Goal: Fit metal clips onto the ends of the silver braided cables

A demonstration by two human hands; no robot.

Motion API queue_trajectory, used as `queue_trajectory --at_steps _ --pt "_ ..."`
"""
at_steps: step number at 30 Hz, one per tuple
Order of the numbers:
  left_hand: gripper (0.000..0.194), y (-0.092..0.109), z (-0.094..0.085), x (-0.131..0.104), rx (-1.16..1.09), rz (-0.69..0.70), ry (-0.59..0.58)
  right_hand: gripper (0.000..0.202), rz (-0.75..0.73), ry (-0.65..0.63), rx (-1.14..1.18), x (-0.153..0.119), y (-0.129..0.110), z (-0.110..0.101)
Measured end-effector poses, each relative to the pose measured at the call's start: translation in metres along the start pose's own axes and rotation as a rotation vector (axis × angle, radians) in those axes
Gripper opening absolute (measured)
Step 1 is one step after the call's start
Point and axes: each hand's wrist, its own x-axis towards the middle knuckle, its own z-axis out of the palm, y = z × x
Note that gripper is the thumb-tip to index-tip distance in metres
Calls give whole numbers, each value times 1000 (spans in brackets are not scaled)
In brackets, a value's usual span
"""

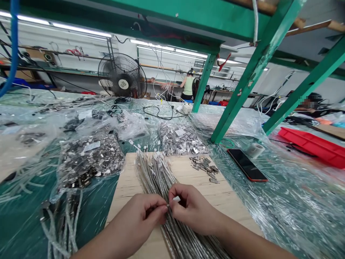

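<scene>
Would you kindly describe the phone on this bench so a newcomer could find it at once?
Start at the wooden board where both hands work on the cable bundle. Look right, past the loose metal shells, onto the plastic sheet. The smartphone lies flat there, the only dark glossy slab, edged in red, beside a tape roll.

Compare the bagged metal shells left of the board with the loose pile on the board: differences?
The bagged shells are a large heap sealed in clear plastic on the green table; the loose shells are a small scatter, unbagged, on the wooden board. The bag carries a white label; the scatter has none. Both look like small silvery metal pieces, untouched by either hand.
</scene>
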Motion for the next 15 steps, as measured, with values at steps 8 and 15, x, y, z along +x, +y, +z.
queue_trajectory --at_steps 8,15 --pt "23 -8 9 -4 137 155 234 9 145 19 270 5 0 0" --pt "37 2 2 -3 -75 -47 231 32 -27 31 455 8 3 2"
